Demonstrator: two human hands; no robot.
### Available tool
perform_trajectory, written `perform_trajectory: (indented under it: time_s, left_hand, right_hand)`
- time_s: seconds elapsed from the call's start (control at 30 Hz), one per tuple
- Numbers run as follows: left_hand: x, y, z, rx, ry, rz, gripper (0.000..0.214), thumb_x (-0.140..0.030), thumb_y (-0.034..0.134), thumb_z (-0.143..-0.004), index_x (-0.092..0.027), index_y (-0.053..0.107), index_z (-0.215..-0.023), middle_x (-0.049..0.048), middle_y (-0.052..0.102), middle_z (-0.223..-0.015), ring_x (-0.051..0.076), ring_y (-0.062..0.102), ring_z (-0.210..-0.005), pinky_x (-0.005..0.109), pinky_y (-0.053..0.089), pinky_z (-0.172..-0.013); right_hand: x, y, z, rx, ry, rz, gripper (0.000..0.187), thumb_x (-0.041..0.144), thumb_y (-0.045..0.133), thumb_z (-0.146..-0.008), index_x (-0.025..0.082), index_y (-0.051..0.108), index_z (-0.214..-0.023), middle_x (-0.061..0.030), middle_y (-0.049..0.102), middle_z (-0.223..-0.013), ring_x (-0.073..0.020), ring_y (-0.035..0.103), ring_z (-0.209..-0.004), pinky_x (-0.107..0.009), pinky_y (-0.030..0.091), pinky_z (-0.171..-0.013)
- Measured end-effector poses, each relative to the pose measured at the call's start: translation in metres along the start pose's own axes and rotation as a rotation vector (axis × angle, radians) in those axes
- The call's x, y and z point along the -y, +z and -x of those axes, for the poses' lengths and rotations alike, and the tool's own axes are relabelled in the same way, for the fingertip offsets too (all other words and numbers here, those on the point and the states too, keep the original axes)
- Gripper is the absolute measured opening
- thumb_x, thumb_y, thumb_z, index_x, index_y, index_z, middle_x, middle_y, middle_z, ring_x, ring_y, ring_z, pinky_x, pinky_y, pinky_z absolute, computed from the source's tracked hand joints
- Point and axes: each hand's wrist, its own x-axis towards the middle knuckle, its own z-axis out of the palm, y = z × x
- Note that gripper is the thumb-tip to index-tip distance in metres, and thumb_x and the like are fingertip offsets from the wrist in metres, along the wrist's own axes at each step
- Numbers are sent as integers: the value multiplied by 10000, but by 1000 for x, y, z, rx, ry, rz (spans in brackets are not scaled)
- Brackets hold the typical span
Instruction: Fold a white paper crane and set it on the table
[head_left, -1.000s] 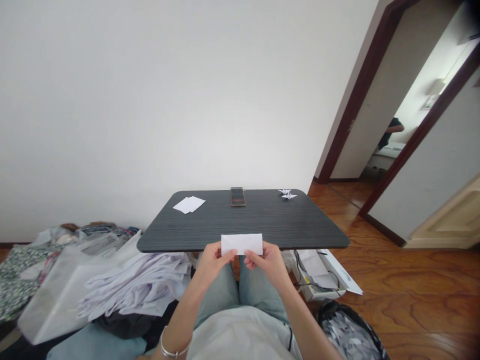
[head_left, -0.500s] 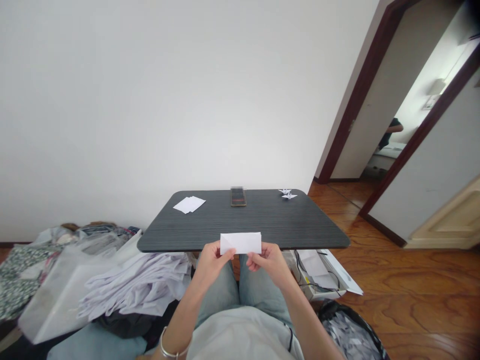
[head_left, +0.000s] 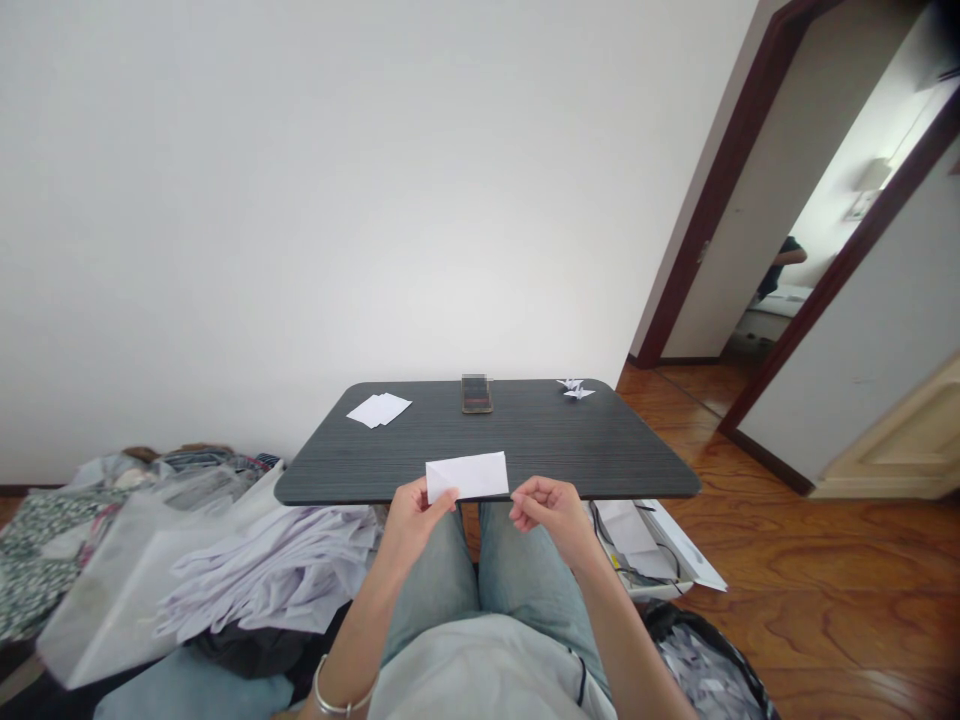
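Note:
A folded white sheet of paper (head_left: 469, 475), long and narrow, is tilted slightly up at its right end over the near edge of the dark table (head_left: 615, 445). My left hand (head_left: 415, 515) grips its left end, thumb in front and fingers behind. Just off the right end of the paper is my right hand (head_left: 549, 512), its fingers curled together with nothing visible in them. Two small folded paper cranes (head_left: 579, 394) stand at the table's back right. At the back left lie several white paper squares (head_left: 379, 409).
A phone (head_left: 476, 394) lies at the table's back middle, near the white wall (head_left: 450, 200). Piled clothes (head_left: 277, 570) are on the left. Below the table on the right are a box of papers and cables (head_left: 637, 545) and a black bag of scraps (head_left: 705, 665). Another person (head_left: 787, 262) shows through the doorway.
My right hand has let go of the paper and moved slightly right. My left hand has shifted left with the paper, whose right end has risen.

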Motion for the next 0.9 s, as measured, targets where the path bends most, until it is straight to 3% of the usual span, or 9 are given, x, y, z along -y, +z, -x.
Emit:
perform_trajectory:
  time_s: [0.1, 0.27, 0.43, 0.53, 0.77, 0.9]
  left_hand:
    - [1, -2, 0, -29, -28, 23, 283, -383, 637, -663, -135, 576, -542, -11, 553, -519, 104, 444, -491, 210, 321, -486]
    - [2, 0, 1, 62, -61, 24, 297, -393, 644, -664, -132, 575, -542, -17, 544, -512, 91, 425, -470, 205, 305, -461]
    - [4, 4, 1, 147, -89, 70, 276, -394, 635, -683, -119, 618, -670, 0, 579, -561, 95, 441, -470, 201, 308, -422]
    - [2, 4, 1, 129, -80, 153, 306, -405, 634, -685, -116, 626, -785, 8, 589, -613, 110, 479, -517, 200, 349, -429]
    - [4, 0, -1, 117, -44, 182, 287, -370, 636, -701, -112, 609, -824, 27, 598, -673, 110, 495, -543, 188, 356, -437]
    - [7, 0, -2, 129, -33, 161, 247, -357, 617, -724, -119, 607, -792, 16, 594, -655, 97, 487, -525, 190, 350, -462]
  right_hand:
    - [2, -1, 0, -56, -29, -42, 225, 362, 696, -664, 148, 627, -651, -14, 659, -542, -92, 572, -436, -187, 480, -440]
    - [3, 6, -1, -50, -47, -74, 267, 406, 696, -663, 170, 629, -768, 6, 653, -587, -100, 585, -476, -177, 470, -426]
    - [-1, 10, -1, -48, -89, -29, 277, 408, 691, -674, 159, 586, -614, 21, 605, -489, -88, 551, -433, -174, 445, -438]
    - [-2, 9, -1, -56, -113, -8, 287, 411, 681, -687, 160, 577, -596, 20, 596, -475, -88, 532, -421, -184, 434, -441]
    - [1, 10, 0, -72, -136, 13, 370, 499, 571, -756, 173, 572, -580, -1, 584, -518, -117, 539, -466, -216, 438, -454]
    - [3, 10, -1, -60, -141, 16, 330, 482, 606, -726, 180, 565, -598, 6, 574, -514, -116, 512, -466, -221, 430, -462]
